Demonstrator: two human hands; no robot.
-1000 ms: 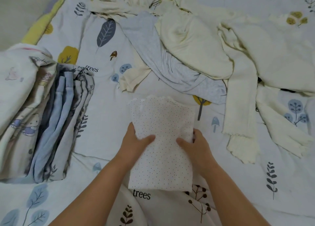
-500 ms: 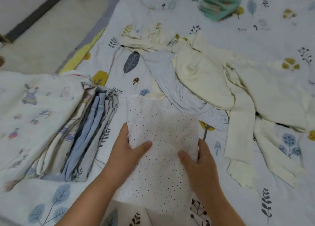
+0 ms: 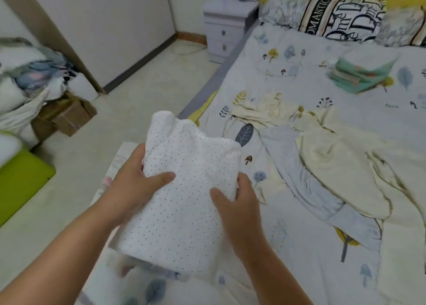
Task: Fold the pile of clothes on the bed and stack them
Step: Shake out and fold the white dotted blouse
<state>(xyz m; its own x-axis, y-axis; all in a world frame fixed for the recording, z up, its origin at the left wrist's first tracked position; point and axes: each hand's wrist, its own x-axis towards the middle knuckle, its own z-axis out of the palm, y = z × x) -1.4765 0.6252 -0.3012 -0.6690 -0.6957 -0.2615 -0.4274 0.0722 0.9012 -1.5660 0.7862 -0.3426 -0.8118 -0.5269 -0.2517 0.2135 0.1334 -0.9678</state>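
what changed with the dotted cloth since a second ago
The folded dotted cloth has come up off the bed and leftward, gripped at its sides by the left hand and right hand. The unfolded cream and grey clothes stay where they were.

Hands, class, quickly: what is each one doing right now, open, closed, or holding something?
Left hand: grips the left edge of the folded dotted cloth.
Right hand: grips the cloth's right edge.

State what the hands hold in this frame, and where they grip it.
Both hands hold the folded white dotted garment lifted above the bed: the left hand grips its left edge, the right hand its right edge, thumbs on top.
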